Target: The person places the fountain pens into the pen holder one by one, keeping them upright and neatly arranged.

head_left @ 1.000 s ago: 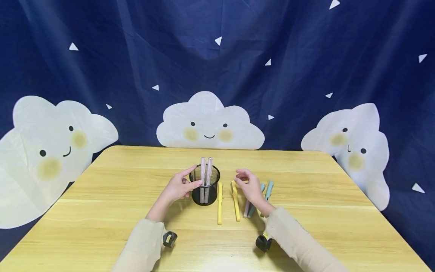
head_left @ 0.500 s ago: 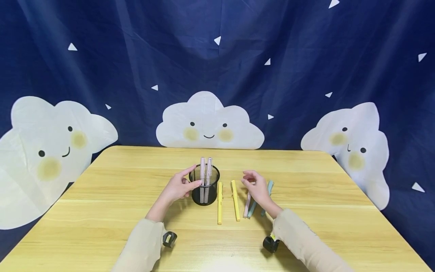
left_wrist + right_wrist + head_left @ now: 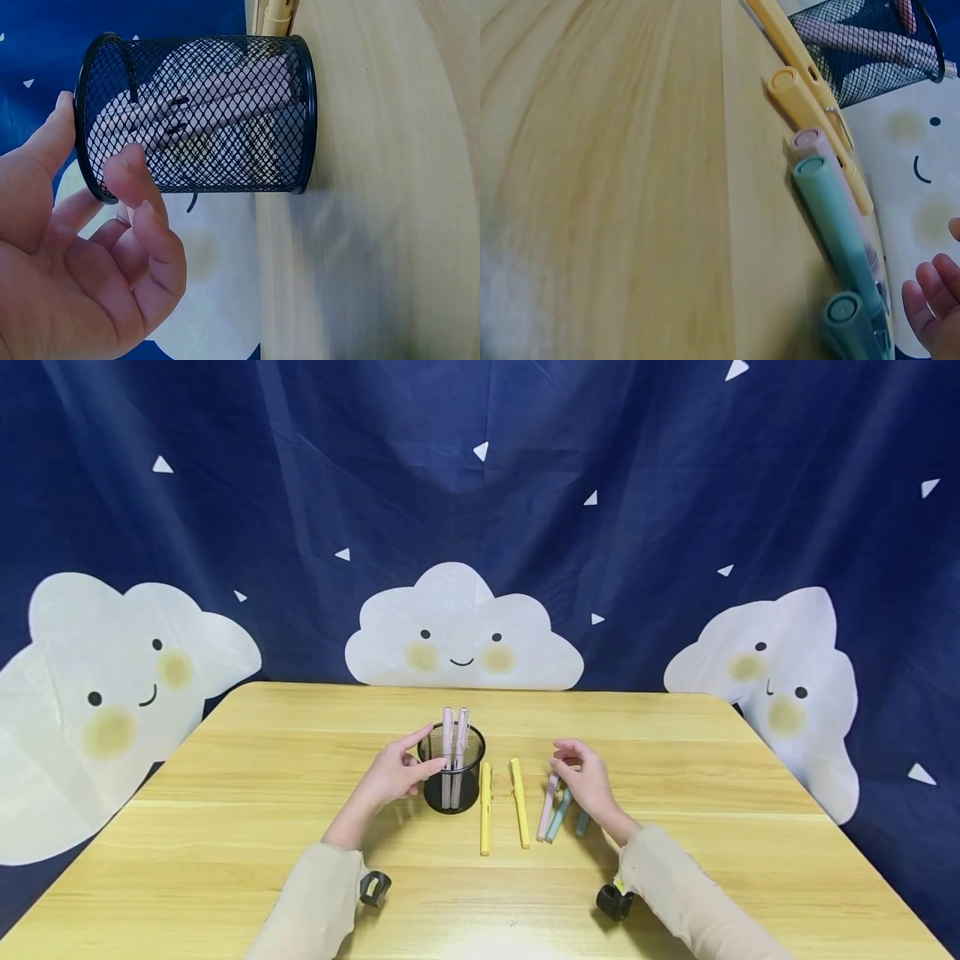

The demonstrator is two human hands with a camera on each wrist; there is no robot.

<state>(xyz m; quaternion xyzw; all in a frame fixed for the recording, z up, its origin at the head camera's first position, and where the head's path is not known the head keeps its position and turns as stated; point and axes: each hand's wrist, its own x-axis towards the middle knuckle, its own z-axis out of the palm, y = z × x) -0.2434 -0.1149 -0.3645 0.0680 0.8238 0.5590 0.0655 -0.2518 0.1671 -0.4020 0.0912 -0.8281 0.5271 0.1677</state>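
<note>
A black mesh pen holder (image 3: 453, 781) stands upright on the table with two pale pink pens (image 3: 447, 727) in it. My left hand (image 3: 393, 772) holds it near the rim, thumb and forefinger spread around its side; the left wrist view shows the fingertips at the mesh (image 3: 202, 150). My right hand (image 3: 588, 781) hovers over the far ends of the loose pens, fingers loosely bent. In the right wrist view its fingers (image 3: 934, 292) have nothing between them. Below it lie a pink pen (image 3: 547, 810) and two teal pens (image 3: 558, 818), their far ends partly hidden by the hand.
Two yellow pens (image 3: 485, 810) lie between the pen holder and the right hand, roughly parallel. Each wrist carries a black camera mount (image 3: 375, 887). A blue curtain (image 3: 637, 527) with cloud faces hangs behind the wooden table (image 3: 262, 777).
My right hand has moved to the right, from over the second yellow pen to over the pink and teal pens. The left hand and pen holder have stayed still.
</note>
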